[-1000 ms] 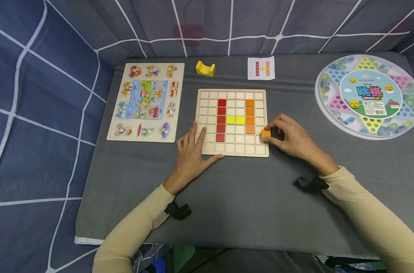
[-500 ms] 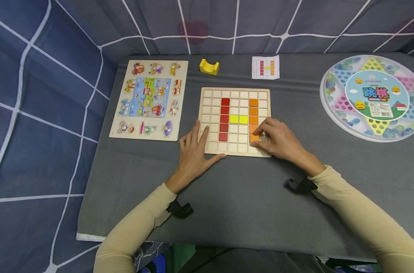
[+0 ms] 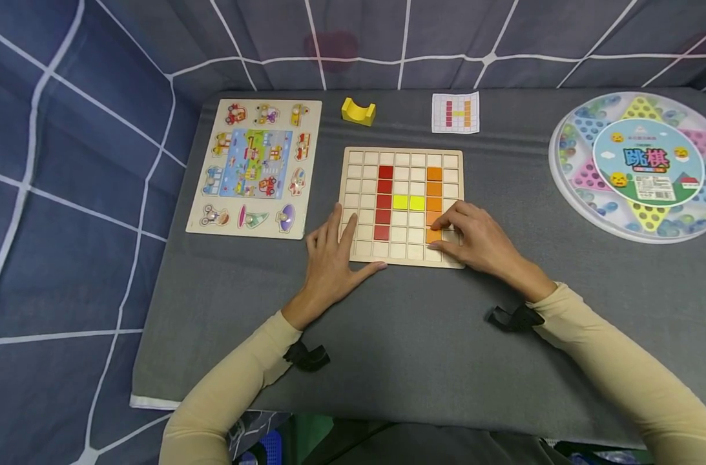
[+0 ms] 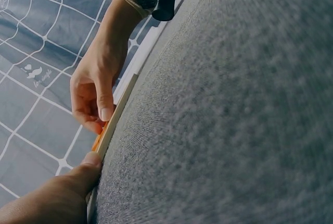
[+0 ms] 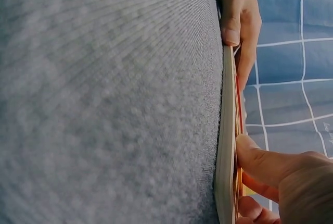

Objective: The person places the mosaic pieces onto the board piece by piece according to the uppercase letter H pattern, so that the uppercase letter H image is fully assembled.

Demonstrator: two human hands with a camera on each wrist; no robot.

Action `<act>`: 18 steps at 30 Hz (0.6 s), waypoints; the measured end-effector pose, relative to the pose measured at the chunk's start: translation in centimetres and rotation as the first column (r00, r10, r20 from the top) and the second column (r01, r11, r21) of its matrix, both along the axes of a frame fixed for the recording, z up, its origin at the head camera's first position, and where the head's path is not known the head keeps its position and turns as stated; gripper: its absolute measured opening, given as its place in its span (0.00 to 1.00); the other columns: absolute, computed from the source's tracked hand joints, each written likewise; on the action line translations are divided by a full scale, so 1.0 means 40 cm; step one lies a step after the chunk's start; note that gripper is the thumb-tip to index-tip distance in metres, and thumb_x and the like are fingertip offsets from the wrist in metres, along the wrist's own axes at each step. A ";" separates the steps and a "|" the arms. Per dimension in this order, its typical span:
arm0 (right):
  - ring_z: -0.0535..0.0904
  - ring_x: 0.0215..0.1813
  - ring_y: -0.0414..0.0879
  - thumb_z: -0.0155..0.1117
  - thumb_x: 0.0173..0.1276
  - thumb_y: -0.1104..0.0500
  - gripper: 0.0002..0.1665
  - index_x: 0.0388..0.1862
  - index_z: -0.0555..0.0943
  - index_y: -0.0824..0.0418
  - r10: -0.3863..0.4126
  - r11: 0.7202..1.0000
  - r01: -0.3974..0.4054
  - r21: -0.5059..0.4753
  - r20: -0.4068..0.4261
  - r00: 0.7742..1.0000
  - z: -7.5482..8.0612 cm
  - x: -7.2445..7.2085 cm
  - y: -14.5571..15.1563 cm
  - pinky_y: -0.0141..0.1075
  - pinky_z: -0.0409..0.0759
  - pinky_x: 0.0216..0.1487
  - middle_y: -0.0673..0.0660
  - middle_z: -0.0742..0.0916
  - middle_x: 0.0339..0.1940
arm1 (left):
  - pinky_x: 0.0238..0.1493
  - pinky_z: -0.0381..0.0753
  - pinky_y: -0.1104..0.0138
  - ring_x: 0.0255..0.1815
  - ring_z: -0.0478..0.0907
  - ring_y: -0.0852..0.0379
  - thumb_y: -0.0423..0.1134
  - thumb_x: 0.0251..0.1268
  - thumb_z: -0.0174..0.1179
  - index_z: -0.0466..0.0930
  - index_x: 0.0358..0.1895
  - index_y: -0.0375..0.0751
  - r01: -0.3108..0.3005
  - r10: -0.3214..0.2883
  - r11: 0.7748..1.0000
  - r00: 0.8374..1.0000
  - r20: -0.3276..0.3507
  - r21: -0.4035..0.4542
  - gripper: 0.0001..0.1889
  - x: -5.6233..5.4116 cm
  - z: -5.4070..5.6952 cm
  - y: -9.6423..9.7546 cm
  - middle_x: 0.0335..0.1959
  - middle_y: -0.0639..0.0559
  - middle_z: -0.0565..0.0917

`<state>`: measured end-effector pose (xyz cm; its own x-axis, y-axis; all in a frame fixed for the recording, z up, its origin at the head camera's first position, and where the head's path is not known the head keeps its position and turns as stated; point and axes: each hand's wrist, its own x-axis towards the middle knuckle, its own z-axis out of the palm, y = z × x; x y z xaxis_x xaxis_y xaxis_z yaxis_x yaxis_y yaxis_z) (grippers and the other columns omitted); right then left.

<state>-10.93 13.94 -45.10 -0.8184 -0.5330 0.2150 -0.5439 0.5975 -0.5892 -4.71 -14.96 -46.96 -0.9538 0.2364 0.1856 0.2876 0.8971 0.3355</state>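
A wooden grid board (image 3: pixel 364 248) lies flat in the middle of the table, bearing a red column of square tiles (image 3: pixel 383 201), a pair of yellow tiles (image 3: pixel 408 203) and an orange column (image 3: pixel 434 188). Between thumb and fingertips, my right hand (image 3: pixel 485 244) pinches the orange tile (image 3: pixel 433 236) at the column's front end, down at the grid. My left hand (image 3: pixel 329 266) rests with fingers spread on the board's left side, its thumb along the front edge. Seen edge-on in the left wrist view, orange (image 4: pixel 95 142) shows beneath the right fingertips.
A wooden picture puzzle (image 3: pixel 309 161) lies to the left. Behind the board are a yellow curved block (image 3: pixel 358 112) and a small printed pattern card (image 3: pixel 456 113). The round Chinese checkers set (image 3: pixel 649 155) sits at the right. A grid-patterned cloth (image 3: pixel 364 39) rises along the back.
My right hand has moved left from the board's right edge, bringing the orange tile to the front end of the orange column. My left hand stays in place on the board.
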 end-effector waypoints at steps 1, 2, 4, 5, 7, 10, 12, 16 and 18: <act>0.73 0.36 0.45 0.79 0.53 0.56 0.16 0.39 0.85 0.56 -0.001 1.000 0.001 0.001 0.002 1.000 0.000 0.001 0.000 0.43 0.67 0.42 0.52 0.82 0.37 | 0.60 0.56 0.46 0.71 0.59 0.38 0.70 0.49 0.67 0.60 0.75 0.37 0.001 -0.001 1.000 1.000 0.000 0.000 0.55 0.000 0.000 0.001 0.78 0.34 0.51; 0.73 0.36 0.45 0.79 0.53 0.56 0.16 0.39 0.85 0.56 -0.002 1.000 0.002 0.001 0.005 1.000 0.000 0.002 0.001 0.43 0.67 0.42 0.52 0.82 0.37 | 0.60 0.56 0.46 0.71 0.59 0.38 0.70 0.49 0.67 0.60 0.75 0.37 0.002 -0.002 1.000 1.000 0.000 0.000 0.55 0.000 0.000 0.001 0.78 0.34 0.51; 0.73 0.36 0.45 0.79 0.53 0.55 0.16 0.39 0.84 0.56 -0.006 1.000 0.006 0.005 0.011 1.000 0.001 0.004 0.003 0.43 0.66 0.43 0.52 0.82 0.38 | 0.60 0.56 0.46 0.71 0.59 0.38 0.70 0.49 0.67 0.60 0.75 0.37 0.005 -0.005 1.000 1.000 0.000 0.003 0.55 0.000 -0.001 0.003 0.78 0.34 0.51; 0.73 0.37 0.45 0.79 0.53 0.55 0.16 0.39 0.84 0.56 -0.007 1.000 0.007 0.007 0.012 1.000 0.000 0.006 0.005 0.43 0.66 0.43 0.52 0.82 0.38 | 0.60 0.56 0.46 0.71 0.59 0.38 0.70 0.49 0.66 0.59 0.75 0.37 0.007 -0.007 1.000 1.000 0.002 0.003 0.55 0.000 -0.002 0.004 0.78 0.34 0.51; 0.73 0.37 0.44 0.79 0.53 0.55 0.16 0.40 0.84 0.56 -0.011 1.000 0.011 0.008 0.011 1.000 0.000 0.008 0.010 0.42 0.66 0.43 0.52 0.82 0.38 | 0.59 0.56 0.46 0.71 0.59 0.38 0.70 0.49 0.66 0.59 0.75 0.37 0.012 -0.012 1.000 1.000 0.003 0.004 0.55 0.000 -0.003 0.006 0.78 0.34 0.51; 0.73 0.36 0.44 0.79 0.54 0.55 0.16 0.40 0.84 0.56 -0.008 1.000 0.009 0.006 -0.010 1.000 0.001 0.010 0.019 0.40 0.66 0.41 0.52 0.82 0.37 | 0.59 0.55 0.46 0.71 0.59 0.38 0.70 0.49 0.66 0.59 0.75 0.37 0.012 -0.013 1.000 1.000 0.009 0.006 0.55 -0.001 -0.004 0.005 0.78 0.34 0.51; 0.73 0.35 0.44 0.78 0.55 0.56 0.15 0.40 0.84 0.57 -0.008 1.000 0.008 0.003 -0.026 1.000 0.003 0.009 0.029 0.39 0.66 0.40 0.52 0.81 0.36 | 0.59 0.56 0.46 0.71 0.60 0.38 0.69 0.49 0.67 0.59 0.75 0.37 0.009 -0.009 1.000 1.000 0.010 0.008 0.55 0.000 -0.003 0.002 0.78 0.34 0.51; 0.74 0.39 0.46 0.75 0.59 0.58 0.14 0.43 0.83 0.59 -0.039 0.999 0.040 0.021 -0.041 0.998 0.013 0.003 0.062 0.42 0.67 0.44 0.55 0.81 0.39 | 0.61 0.56 0.45 0.71 0.59 0.37 0.68 0.49 0.68 0.60 0.74 0.36 0.000 -0.001 1.000 1.000 0.030 0.026 0.55 0.001 0.003 -0.008 0.78 0.34 0.52; 0.75 0.44 0.51 0.74 0.60 0.58 0.16 0.46 0.83 0.60 -0.063 0.997 0.065 0.041 -0.048 0.997 0.019 -0.003 0.089 0.46 0.68 0.48 0.58 0.82 0.43 | 0.63 0.55 0.44 0.72 0.58 0.37 0.66 0.52 0.67 0.60 0.74 0.36 -0.007 0.005 0.999 0.999 0.046 0.042 0.53 -0.002 0.010 -0.019 0.77 0.34 0.54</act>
